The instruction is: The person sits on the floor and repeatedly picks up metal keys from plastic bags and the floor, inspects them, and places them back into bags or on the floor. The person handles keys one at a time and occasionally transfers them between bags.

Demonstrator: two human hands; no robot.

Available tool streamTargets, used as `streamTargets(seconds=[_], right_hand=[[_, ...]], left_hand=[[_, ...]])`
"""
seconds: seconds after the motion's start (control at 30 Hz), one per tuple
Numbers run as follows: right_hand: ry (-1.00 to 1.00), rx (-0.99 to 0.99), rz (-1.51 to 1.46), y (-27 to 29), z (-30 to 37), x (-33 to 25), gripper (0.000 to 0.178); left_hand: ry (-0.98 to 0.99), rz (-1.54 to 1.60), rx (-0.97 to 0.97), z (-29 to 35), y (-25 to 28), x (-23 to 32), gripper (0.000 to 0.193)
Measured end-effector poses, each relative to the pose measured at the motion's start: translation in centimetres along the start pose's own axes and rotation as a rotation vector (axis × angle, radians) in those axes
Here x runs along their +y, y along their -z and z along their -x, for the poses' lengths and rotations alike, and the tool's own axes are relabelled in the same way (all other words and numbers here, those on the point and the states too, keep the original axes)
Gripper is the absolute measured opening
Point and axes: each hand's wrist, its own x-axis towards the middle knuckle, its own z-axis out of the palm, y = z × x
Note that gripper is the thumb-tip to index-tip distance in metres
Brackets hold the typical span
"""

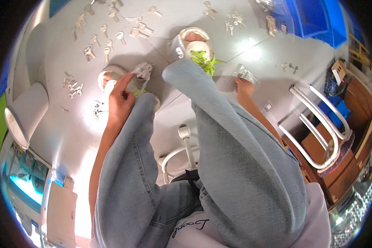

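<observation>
My left hand (pixel 120 97) is down by my left shoe, its fingers closed on the edge of a clear plastic bag (pixel 143 74) with small shiny pieces inside. Out to the right, close to the floor, my right hand (pixel 244 87) grips a second clear plastic bag (pixel 247 74), and its contents are too small to make out. Many silver keys (pixel 120 38) lie loose on the grey floor beyond my feet, some in overlapping clusters. Left of my left hand is a group of small metal pieces (pixel 73 87), with another small pile (pixel 98 109) nearer to my forearm.
My white shoes with green laces (pixel 198 47) stand between the hands. A blue bin (pixel 314 20) is at the far right. White tubular legs (pixel 318 124) lie beside a brown box (pixel 351 157) on the right. At left stands a white cylinder (pixel 29 111).
</observation>
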Motion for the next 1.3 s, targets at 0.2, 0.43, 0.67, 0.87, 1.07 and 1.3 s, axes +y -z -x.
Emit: streamTargets(seconds=[0.2,0.43,0.67,0.87,1.07,1.3], right_hand=[[0.107,-0.095,-0.046,0.8,-1.1,-0.2,0.024],[0.397,-0.155,0.178,2.4,0.0,-3.8,0.023],[1.035,-0.999,0.011,1.1,20.5,-22.6,0.01],[1.914,-1.177,0.149,-7.1,26.2,-22.1,0.006],[2.19,-0.894,0.368,-7.8,25.5,-20.4,0.007],[2.225,-1.106,0.565,-8.0,24.5,-20.2,0.006]], left_hand=[[-0.033,0.044,0.036,0.3,-0.1,-0.1,0.056],[-0.049,0.007,0.008,0.0,0.7,1.4,0.057],[-0.105,0.007,0.071,-0.4,0.4,1.0,0.055],[-0.06,0.067,0.059,-0.3,0.7,1.0,0.053],[-0.035,0.127,0.011,-0.2,1.2,1.0,0.057],[-0.078,0.119,-0.023,-0.5,1.0,0.4,0.057]])
